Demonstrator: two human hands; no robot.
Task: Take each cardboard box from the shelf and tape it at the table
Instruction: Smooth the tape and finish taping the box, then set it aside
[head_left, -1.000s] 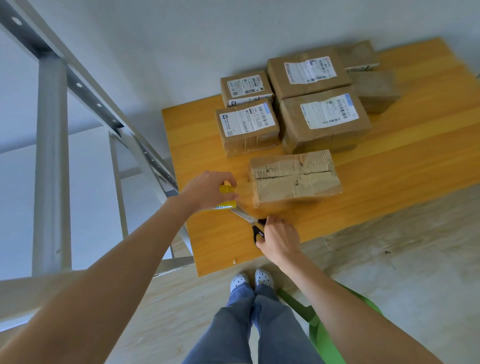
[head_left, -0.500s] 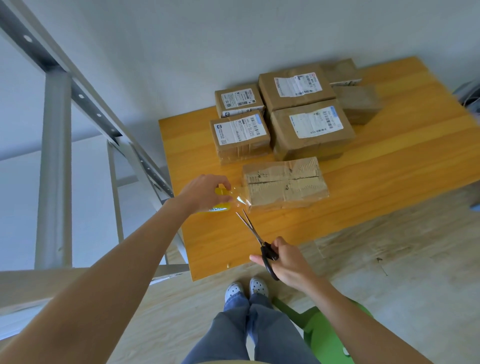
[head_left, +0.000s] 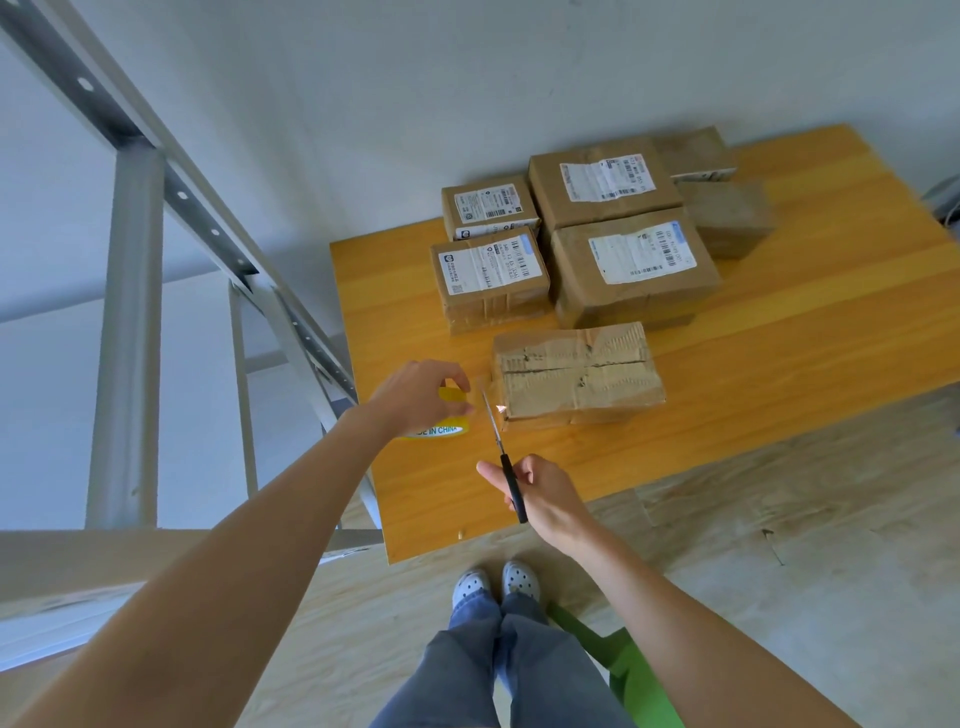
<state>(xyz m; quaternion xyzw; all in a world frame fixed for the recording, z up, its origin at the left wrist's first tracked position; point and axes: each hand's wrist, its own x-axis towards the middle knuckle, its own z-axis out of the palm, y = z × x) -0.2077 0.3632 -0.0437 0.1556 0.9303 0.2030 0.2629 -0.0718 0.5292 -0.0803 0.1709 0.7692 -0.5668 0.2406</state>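
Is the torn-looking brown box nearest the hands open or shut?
Shut. The worn brown cardboard box has both top flaps lying flat, and they meet along a seam down the middle.

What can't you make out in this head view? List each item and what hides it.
All in the head view:
1. tape roll, mostly covered by the left hand.
2. scissors handles, hidden inside the right hand.
3. label print, too small to read.

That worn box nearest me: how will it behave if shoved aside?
The worn box lies flat and low on the smooth table, so it probably slides, not tips. Its torn, creased top suggests soft cardboard that may dent when gripped.
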